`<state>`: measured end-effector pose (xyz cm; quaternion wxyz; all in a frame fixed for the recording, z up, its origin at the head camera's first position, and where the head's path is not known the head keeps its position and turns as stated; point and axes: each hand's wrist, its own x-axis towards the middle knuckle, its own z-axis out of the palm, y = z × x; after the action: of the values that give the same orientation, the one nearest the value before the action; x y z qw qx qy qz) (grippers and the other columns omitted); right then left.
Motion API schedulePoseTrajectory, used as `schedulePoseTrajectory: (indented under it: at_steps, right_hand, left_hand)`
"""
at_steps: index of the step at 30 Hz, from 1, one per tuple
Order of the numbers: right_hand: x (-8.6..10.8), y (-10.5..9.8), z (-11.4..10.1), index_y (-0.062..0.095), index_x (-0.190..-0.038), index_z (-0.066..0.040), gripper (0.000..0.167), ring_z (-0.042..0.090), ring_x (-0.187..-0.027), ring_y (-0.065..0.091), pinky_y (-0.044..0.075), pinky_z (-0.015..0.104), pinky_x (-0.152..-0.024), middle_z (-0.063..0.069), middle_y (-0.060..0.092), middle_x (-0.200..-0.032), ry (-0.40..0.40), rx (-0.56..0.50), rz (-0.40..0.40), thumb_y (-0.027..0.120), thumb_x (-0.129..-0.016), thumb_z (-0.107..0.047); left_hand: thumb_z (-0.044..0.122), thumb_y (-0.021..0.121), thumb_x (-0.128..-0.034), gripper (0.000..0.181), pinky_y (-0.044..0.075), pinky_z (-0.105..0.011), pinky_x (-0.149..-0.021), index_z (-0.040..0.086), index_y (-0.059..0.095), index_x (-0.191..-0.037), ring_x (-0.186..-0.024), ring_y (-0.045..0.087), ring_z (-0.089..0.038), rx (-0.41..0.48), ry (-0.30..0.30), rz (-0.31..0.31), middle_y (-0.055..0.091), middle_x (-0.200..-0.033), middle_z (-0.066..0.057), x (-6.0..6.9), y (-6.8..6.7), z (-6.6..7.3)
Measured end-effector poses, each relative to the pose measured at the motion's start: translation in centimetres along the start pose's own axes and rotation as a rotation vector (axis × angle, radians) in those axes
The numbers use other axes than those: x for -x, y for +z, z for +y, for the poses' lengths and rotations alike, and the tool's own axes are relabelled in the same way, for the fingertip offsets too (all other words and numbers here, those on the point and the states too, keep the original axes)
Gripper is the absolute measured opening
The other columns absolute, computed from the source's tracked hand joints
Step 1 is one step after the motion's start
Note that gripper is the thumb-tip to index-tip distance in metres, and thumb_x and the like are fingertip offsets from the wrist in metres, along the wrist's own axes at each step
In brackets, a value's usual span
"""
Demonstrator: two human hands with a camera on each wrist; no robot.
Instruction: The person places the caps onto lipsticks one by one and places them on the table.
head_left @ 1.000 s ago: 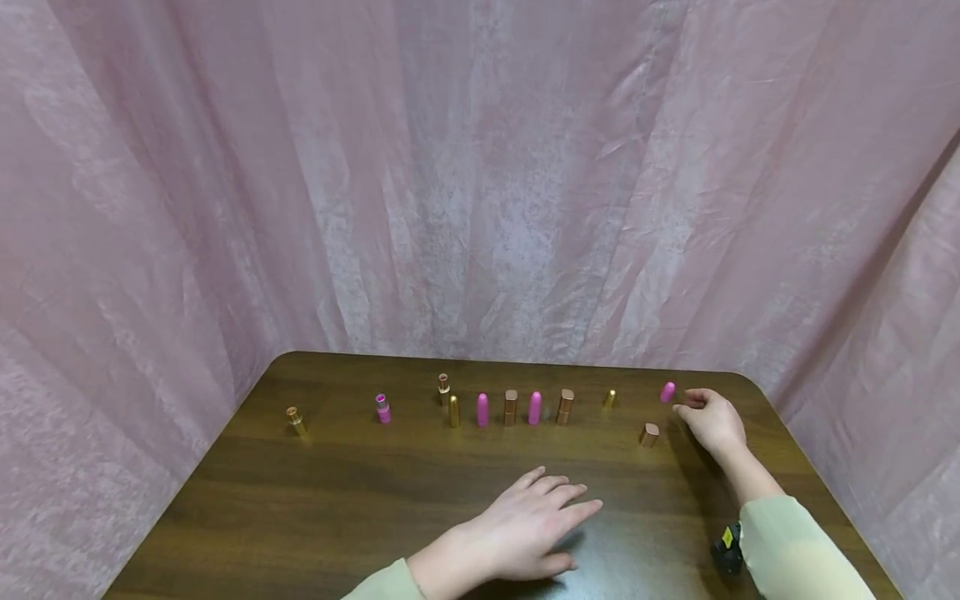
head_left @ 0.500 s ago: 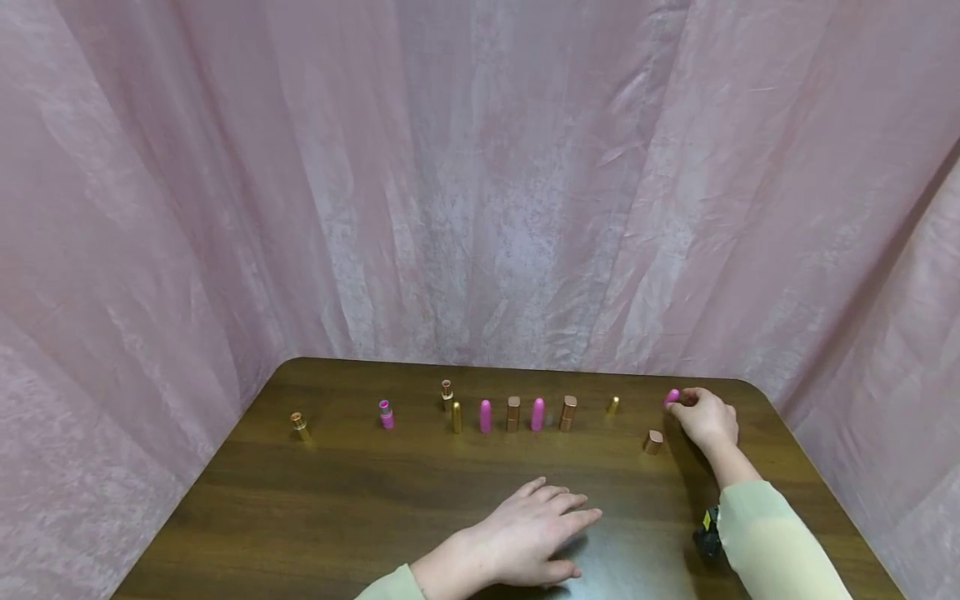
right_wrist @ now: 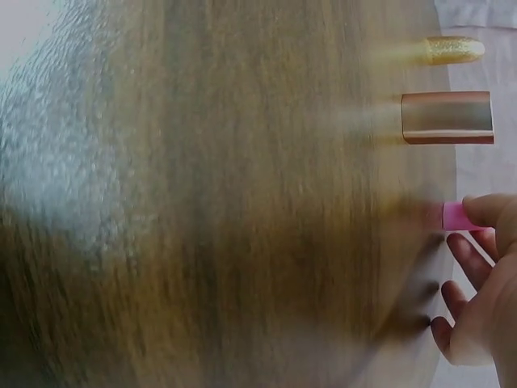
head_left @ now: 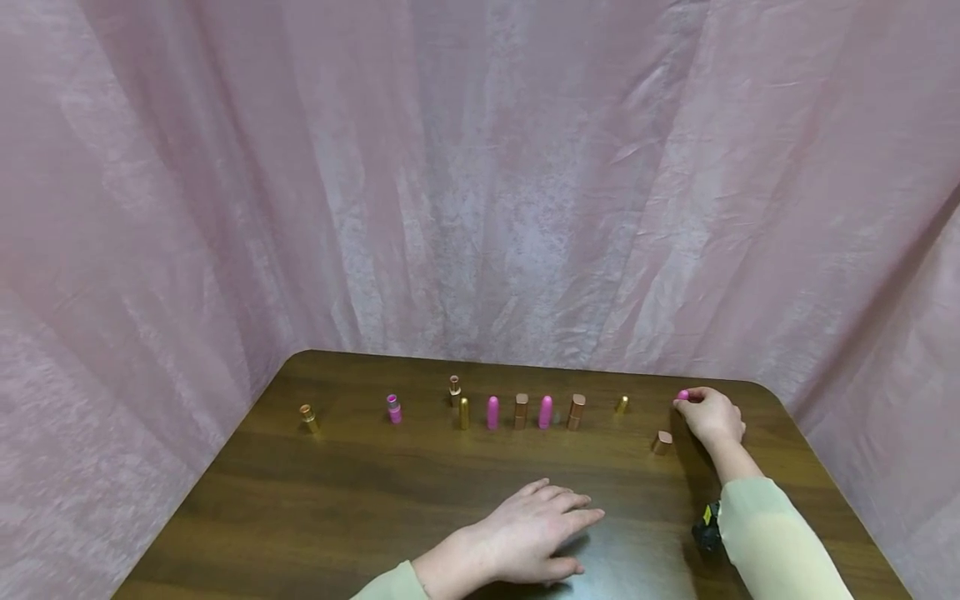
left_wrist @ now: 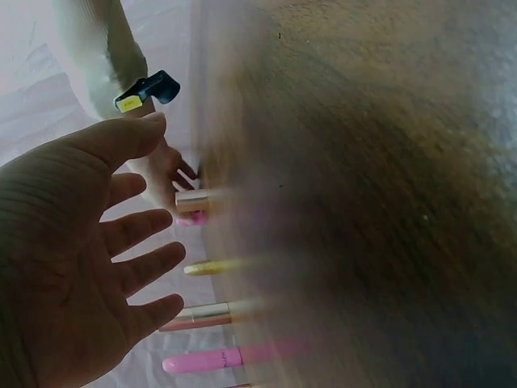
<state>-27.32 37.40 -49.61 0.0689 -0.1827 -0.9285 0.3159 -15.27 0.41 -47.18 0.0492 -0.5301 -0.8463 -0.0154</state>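
Observation:
Near the table's far right, my right hand (head_left: 712, 415) pinches a small pink lipstick cap (head_left: 682, 394) between thumb and finger. In the right wrist view the pink cap's lower end (right_wrist: 454, 217) shows at the wood, its top covered by the thumb. A rose-gold cap (head_left: 662, 442) stands close by, nearer the front, and a small gold cap (head_left: 622, 405) lies to the left. My left hand (head_left: 528, 533), palm down with fingers spread, is over the front middle of the table and holds nothing.
Several closed lipsticks stand in a row: gold (head_left: 464, 414), pink (head_left: 492, 413) and rose-gold (head_left: 521, 412) among them. Uncapped tubes are farther left: one gold (head_left: 308, 418), one pink (head_left: 393, 408), one rose-gold (head_left: 454, 392). A pink curtain (head_left: 480, 183) hangs behind the wooden table (head_left: 337, 500).
My right hand has moved left onto the pink cap and now pinches it. My left hand has stayed in place. The head view has shifted slightly.

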Motion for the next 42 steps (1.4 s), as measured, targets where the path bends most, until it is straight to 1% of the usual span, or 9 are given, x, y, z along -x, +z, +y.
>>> schedulePoseTrajectory:
  at_steps: [4,7,14,21,24,29,33,38,42]
  right_hand:
    - [0.2,-0.4,0.1,0.068,-0.124,-0.004,0.040,0.052,-0.119,0.051,0.038,0.062,-0.091,0.025,0.061,-0.133,-0.018,-0.030,0.023,0.062,-0.098,-0.034]
    - [0.6,-0.8,0.2,0.068,-0.123,-0.001,0.039,0.044,-0.114,0.058,0.043,0.053,-0.088,0.023,0.066,-0.126,-0.047,-0.068,0.033,0.064,-0.098,-0.031]
    - [1.8,-1.9,0.3,0.064,-0.129,0.001,0.049,0.032,-0.112,0.059,0.043,0.042,-0.089,0.020,0.070,-0.119,-0.082,-0.163,0.031,0.065,-0.100,-0.038]
    - [3.9,-3.0,-0.3,0.068,-0.124,-0.002,0.048,-0.002,-0.092,0.058,0.045,0.019,-0.077,0.003,0.074,-0.107,-0.130,-0.269,0.057,0.071,-0.097,-0.042]
    - [5.1,-3.3,-1.0,0.066,-0.126,-0.002,0.052,-0.009,-0.092,0.057,0.045,0.013,-0.076,-0.005,0.074,-0.106,-0.141,-0.352,0.036,0.072,-0.096,-0.043]
    - [7.1,-3.6,-2.6,0.063,-0.130,-0.001,0.056,-0.005,-0.104,0.058,0.042,0.012,-0.085,-0.009,0.073,-0.111,-0.148,-0.492,-0.031,0.070,-0.096,-0.046]
    - [8.7,-3.4,-4.0,0.064,-0.128,-0.002,0.052,-0.004,-0.111,0.057,0.038,0.011,-0.089,-0.011,0.073,-0.112,-0.149,-0.606,-0.066,0.070,-0.097,-0.043]
    - [10.7,-3.1,-5.6,0.067,-0.121,-0.004,0.032,0.001,-0.107,0.062,0.049,0.017,-0.090,-0.011,0.073,-0.111,-0.124,-0.884,-0.180,0.069,-0.100,-0.028]
    - [12.3,-2.7,-6.5,0.068,-0.114,-0.013,0.014,0.003,-0.097,0.066,0.054,0.023,-0.089,-0.010,0.072,-0.104,-0.022,-1.085,-0.278,0.066,-0.102,-0.019]
  left_hand:
    - [0.054,0.062,-0.0975,0.065,0.038,-0.042,-0.113,0.025,0.046,-0.154,-0.137,0.047,-0.011,0.013,0.005,0.012,0.051,-0.151,0.006,0.1,0.0,-0.2]
    - [0.053,0.062,-0.0982,0.064,0.038,-0.041,-0.113,0.024,0.047,-0.153,-0.137,0.047,-0.011,0.028,0.008,0.024,0.051,-0.150,0.006,0.2,-0.1,-0.5]
    - [0.051,0.063,-0.0988,0.062,0.038,-0.041,-0.113,0.022,0.049,-0.152,-0.137,0.047,-0.011,0.056,0.005,0.047,0.052,-0.149,0.005,1.0,-0.2,-1.3]
    - [0.048,0.066,-0.0980,0.061,0.039,-0.043,-0.113,0.020,0.051,-0.151,-0.136,0.049,-0.013,0.102,-0.006,0.073,0.054,-0.149,0.002,1.8,-0.6,-2.1]
    - [0.048,0.066,-0.0978,0.062,0.039,-0.044,-0.113,0.019,0.051,-0.150,-0.136,0.049,-0.015,0.109,-0.013,0.084,0.054,-0.148,0.001,2.3,-0.7,-2.4]
    - [0.046,0.066,-0.0983,0.061,0.038,-0.044,-0.114,0.019,0.051,-0.151,-0.137,0.048,-0.015,0.136,-0.038,0.088,0.054,-0.148,0.001,3.0,-0.9,-2.8]
    - [0.045,0.066,-0.0986,0.060,0.038,-0.043,-0.113,0.019,0.051,-0.151,-0.137,0.049,-0.015,0.147,-0.048,0.108,0.055,-0.148,0.000,3.7,-1.0,-3.2]
    - [0.044,0.065,-0.0991,0.058,0.038,-0.043,-0.113,0.018,0.052,-0.150,-0.136,0.050,-0.016,0.169,-0.064,0.127,0.055,-0.148,-0.001,4.4,-1.1,-3.7]
    - [0.043,0.066,-0.0988,0.058,0.039,-0.044,-0.112,0.017,0.054,-0.149,-0.136,0.050,-0.017,0.182,-0.070,0.149,0.056,-0.147,-0.002,5.0,-1.1,-4.0]
